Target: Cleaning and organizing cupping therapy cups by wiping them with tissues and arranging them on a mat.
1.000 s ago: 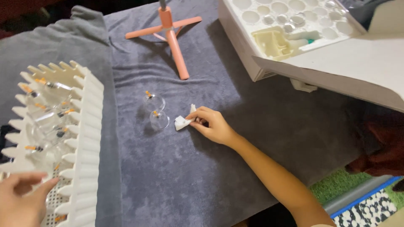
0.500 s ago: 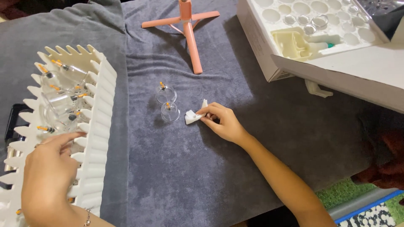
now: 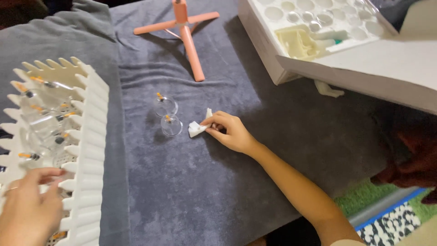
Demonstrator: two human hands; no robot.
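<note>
The right hand [image 3: 230, 132] pinches a small white wad [image 3: 196, 129] on the grey-covered worktop [image 3: 191, 191], just right of two clear cups [image 3: 168, 116]. The left hand [image 3: 27, 205], fingers loosely curled, rests on the white rack [image 3: 88, 136].

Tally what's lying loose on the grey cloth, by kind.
Clear cups: 2
White wipe pinched by right hand: 1
Pink stand: 1
Total: 4
Left hand rests on the white rack.
</note>
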